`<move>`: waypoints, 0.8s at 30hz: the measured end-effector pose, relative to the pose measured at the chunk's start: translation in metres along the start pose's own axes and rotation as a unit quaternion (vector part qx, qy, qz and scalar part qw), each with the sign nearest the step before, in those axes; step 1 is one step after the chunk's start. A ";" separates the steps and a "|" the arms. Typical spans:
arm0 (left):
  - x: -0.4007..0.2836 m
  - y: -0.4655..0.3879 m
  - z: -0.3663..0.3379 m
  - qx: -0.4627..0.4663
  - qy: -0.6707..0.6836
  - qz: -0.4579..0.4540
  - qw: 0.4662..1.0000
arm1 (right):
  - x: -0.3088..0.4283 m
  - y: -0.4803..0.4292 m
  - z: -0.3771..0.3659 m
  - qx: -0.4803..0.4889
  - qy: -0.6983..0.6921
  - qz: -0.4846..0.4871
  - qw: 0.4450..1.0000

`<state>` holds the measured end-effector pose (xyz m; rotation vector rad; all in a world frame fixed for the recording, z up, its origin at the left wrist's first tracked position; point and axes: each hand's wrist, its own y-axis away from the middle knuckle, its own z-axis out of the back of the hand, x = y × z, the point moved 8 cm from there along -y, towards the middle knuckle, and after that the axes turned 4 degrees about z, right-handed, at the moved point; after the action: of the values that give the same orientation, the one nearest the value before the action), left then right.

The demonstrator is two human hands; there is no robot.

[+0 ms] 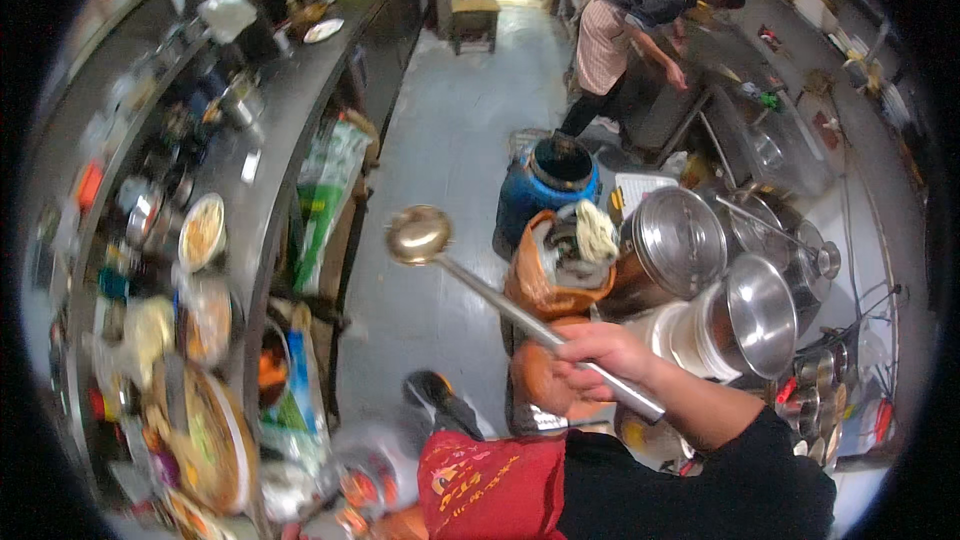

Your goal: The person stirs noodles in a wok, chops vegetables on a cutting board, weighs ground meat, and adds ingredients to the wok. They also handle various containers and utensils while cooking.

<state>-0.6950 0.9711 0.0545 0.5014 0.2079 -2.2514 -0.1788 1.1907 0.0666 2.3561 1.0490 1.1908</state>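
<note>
My right hand (604, 360) is closed round the metal handle of a long ladle (420, 235). The ladle's round bowl hangs over the floor, to the left of an orange-lined bin (559, 292) with a pale cloth (596, 232) on its rim. At the bottom edge, what looks like part of my left hand (294, 532) is blurred and cut off, so its grip cannot be made out. Close by is a blurred clear bag or container (367, 476) with red things in it. A red apron (491, 484) covers my front.
A steel counter (289, 101) runs along the left, bearing a round wooden board with a cleaver (176, 397) and a bowl of food (202, 232). On the right stand a blue barrel (551, 172) and large steel pots (679, 240). Another person in an apron (604, 37) bends over the far right counter.
</note>
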 end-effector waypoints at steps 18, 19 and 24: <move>-0.532 -0.433 -0.483 0.436 -0.129 -0.176 0.873 | 0.400 -0.218 0.165 -0.170 -0.307 0.234 0.907; -0.516 -0.435 -0.494 0.437 -0.287 -0.299 0.798 | 0.434 -0.235 0.171 -0.134 -0.322 0.234 0.907; -0.578 -0.471 -0.614 0.519 -0.248 -0.081 0.814 | 0.595 -0.307 0.222 -0.107 -0.289 0.252 0.918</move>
<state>-0.5244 1.8653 -0.2664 0.4050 -1.3593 -2.4108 0.0825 1.8452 0.1014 2.6121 0.1130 0.6077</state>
